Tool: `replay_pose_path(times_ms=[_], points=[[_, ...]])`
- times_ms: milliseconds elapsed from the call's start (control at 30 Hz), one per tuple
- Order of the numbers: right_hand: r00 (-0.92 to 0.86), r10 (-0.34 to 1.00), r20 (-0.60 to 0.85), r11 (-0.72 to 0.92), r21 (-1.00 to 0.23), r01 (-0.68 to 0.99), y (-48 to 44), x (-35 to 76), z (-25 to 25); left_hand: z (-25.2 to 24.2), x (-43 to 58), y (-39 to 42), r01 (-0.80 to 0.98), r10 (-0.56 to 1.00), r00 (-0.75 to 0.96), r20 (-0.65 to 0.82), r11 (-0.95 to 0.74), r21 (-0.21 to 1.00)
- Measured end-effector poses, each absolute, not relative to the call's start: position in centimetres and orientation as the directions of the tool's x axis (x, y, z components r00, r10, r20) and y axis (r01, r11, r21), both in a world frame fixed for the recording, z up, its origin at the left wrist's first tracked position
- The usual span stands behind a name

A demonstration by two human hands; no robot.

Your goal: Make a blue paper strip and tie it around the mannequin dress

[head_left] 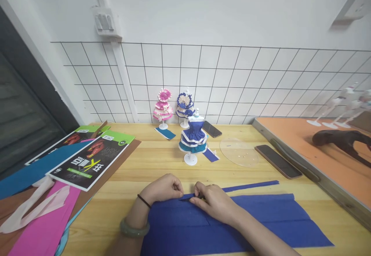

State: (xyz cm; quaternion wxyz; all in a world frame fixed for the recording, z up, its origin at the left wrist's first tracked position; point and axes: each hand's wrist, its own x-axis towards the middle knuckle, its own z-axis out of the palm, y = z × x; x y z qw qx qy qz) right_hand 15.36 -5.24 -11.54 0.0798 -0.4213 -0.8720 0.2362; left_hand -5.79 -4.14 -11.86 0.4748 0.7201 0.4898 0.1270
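Note:
A large dark blue crepe paper sheet (pixel 269 217) lies across the front of the table beneath both hands. My left hand (pixel 164 188), with a black band and a green bangle at the wrist, is closed on the sheet's far edge. Just right of it, my right hand (pixel 214 202) is closed around scissors (pixel 187 198); their dark blades point left along that edge, and most of the handles are hidden. Behind my right hand, a narrow blue paper strip (pixel 252 186) extends to the right, apart from the sheet there.
A small dress form (pixel 194 136) in a layered blue dress stands ahead, with two decorated forms behind. Magazines (pixel 95 159) and coloured paper (pixel 46 221) lie left. A clear round plate (pixel 239 152), a phone (pixel 278 161) and a raised orange board (pixel 304 163) are right.

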Motion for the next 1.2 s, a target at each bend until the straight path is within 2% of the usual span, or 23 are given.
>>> replay_pose_path(times_ms=[533,1200], points=[[-0.612,0.790,-0.048,0.506,-0.513,0.693,-5.7,15.4,-11.6,-11.9,-6.6,-4.1,0.596,0.817,0.465,-0.342,-0.003,0.803],[-0.623,0.780,-0.060,0.528,-0.470,0.707,-5.7,14.2,-11.5,-11.7,-6.8,-4.2,0.509,0.825,0.443,-0.350,0.090,0.856]])
